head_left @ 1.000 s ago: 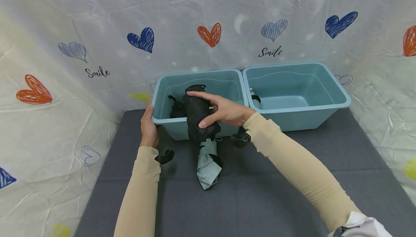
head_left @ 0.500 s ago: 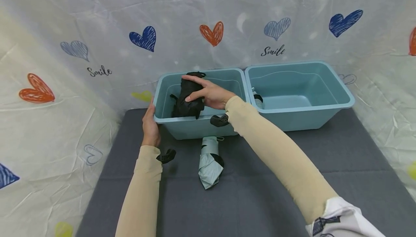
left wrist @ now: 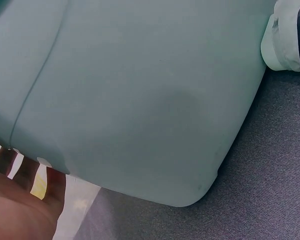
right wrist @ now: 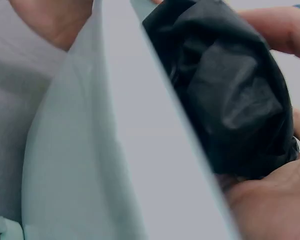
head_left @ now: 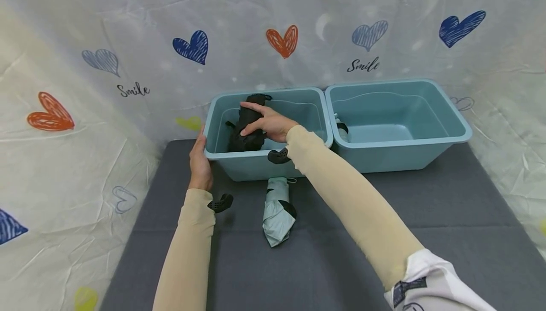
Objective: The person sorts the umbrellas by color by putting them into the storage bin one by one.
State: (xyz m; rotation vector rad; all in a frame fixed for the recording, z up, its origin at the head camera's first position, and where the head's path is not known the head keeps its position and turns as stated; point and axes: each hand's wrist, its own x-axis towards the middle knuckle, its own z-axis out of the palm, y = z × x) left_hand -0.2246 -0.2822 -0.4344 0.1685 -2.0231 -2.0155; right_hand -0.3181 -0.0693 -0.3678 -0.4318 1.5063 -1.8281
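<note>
We see the right hand [head_left: 275,125] grip a black bundle [right wrist: 227,95], base hidden; the left hand [head_left: 200,165], fingers straight, touches the left bin [head_left: 249,169].

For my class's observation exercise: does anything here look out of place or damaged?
Only mildly: the pale folded umbrella lies on the dark tablecloth, while a similar pale item sits inside the right-hand bin. Nothing looks spilled or damaged.
</note>
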